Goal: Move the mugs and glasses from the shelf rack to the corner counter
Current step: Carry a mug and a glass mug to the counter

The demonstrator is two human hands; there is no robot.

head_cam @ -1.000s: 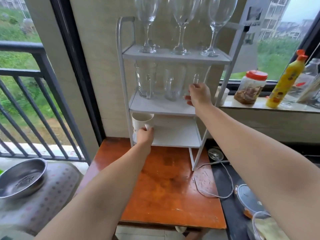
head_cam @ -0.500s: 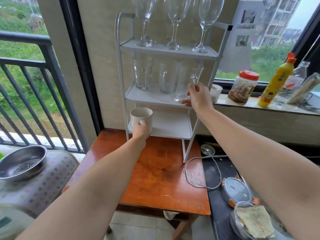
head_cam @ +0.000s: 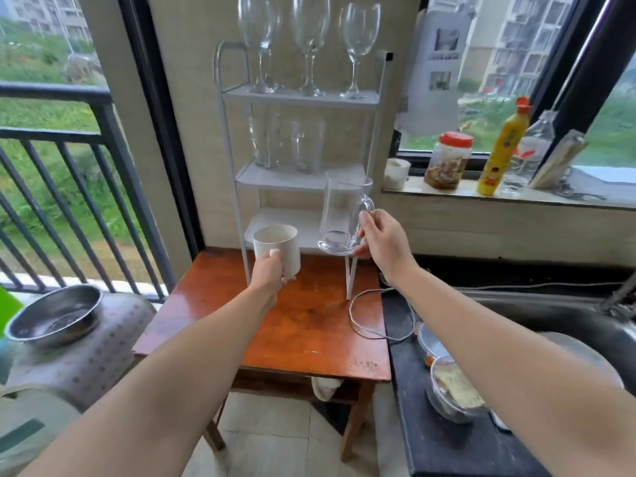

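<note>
At centre frame, the left hand gripped one white mug and the right hand pinched one glass mug. The white rack held three wine glasses and two glass mugs, above a wooden table by the window.

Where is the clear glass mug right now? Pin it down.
In the head view, the clear glass mug is off the rack, held by its handle in the right hand, in front of the shelf rack, right of the white mug.

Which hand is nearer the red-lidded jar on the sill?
Right. The right hand, holding the glass mug, is below-left of the red-lidded jar; the left hand, gripping the white mug, sits farther left.
</note>
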